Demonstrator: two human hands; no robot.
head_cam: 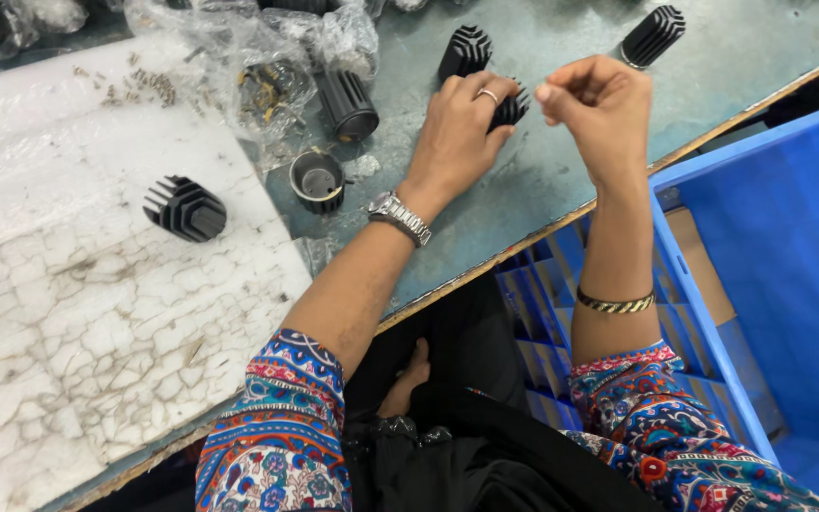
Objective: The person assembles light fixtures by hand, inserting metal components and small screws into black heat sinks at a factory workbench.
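My left hand (pixel 462 128), with a ring and a metal wristwatch, rests on a black finned heat sink (pixel 512 109) on the grey-green table (pixel 561 180) and grips it. My right hand (pixel 599 104) is raised just right of it, fingers pinched together near the thumb; whether something small sits between them cannot be seen. Other black finned heat sinks lie about: one (pixel 464 49) beyond my left hand, one (pixel 652 36) at the far right, one (pixel 185 209) on the white sheet, and a longer one (pixel 348 102) lying on its side.
A round metal-rimmed cup part (pixel 318 180) stands near the white cracked sheet (pixel 97 313). Clear plastic bags (pixel 258 66) with small parts and loose screws (pixel 144 85) lie at the back. A blue plastic crate (pixel 770 265) stands at my right beside the table edge.
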